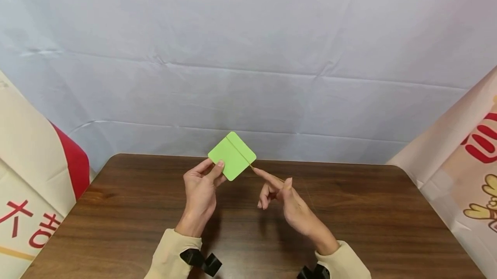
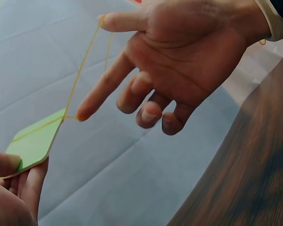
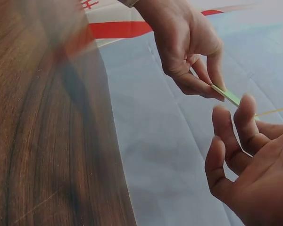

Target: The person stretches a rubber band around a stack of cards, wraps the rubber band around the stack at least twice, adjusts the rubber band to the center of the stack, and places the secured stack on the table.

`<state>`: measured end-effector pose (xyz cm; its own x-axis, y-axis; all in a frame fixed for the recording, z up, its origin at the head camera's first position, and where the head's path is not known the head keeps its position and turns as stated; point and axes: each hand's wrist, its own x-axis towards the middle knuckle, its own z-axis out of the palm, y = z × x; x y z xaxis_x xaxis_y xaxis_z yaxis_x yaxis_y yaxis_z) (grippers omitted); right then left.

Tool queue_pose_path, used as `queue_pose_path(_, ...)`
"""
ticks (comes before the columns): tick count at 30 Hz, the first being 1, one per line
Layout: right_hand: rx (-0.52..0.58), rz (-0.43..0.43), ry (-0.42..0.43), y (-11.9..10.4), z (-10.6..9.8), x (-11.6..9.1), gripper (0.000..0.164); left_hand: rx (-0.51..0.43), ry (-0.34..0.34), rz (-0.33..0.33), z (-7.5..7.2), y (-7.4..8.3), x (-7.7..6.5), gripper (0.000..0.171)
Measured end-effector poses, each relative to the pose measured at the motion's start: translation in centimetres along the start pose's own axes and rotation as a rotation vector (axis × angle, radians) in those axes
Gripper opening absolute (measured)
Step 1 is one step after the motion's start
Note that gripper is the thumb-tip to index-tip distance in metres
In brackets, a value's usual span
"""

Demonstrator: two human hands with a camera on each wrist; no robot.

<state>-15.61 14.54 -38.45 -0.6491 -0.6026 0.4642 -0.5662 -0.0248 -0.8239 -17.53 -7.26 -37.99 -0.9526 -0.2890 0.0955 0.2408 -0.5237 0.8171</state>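
My left hand [image 1: 202, 188] pinches a green square card [image 1: 233, 156] with rounded corners between thumb and fingers, above the table. A thin yellow rubber band [image 2: 82, 68] crosses the card near one edge and stretches away from it. Index finger and thumb of my right hand [image 1: 289, 201] are straight and spread, with the band drawn out over their tips. In the left wrist view the other fingers of that hand are loosely bent. Edge-on in the right wrist view, the card shows as a thin plate, partly hidden behind the right fingers.
Below both hands lies a dark wood-grain table [image 1: 136, 210]. A pale grey cloth [image 1: 248, 54] hangs behind it. Printed sheets with red markings flank the table, one at the left [image 1: 35, 192] and one at the right [image 1: 466, 175]. Black wrist devices [image 1: 202, 261] sit over beige sleeves.
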Motion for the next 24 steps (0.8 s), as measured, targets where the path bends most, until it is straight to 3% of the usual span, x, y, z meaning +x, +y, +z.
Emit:
queue_pose_path(8,0.04,-0.004,-0.02,0.3,-0.6,-0.1,0.081,0.031,-0.131,0.003,-0.6,0.2,0.3,0.03)
queue_pose_path(14,-0.028,-0.028,0.0,0.8,-1.2,-0.2,0.082,0.114,-0.226,0.014,-1.2,0.6,0.6,0.029)
queue_pose_path(24,-0.126,-0.047,-0.04,0.8,-1.9,-0.3,0.086,0.251,-0.434,0.13,-2.1,1.2,0.9,0.03)
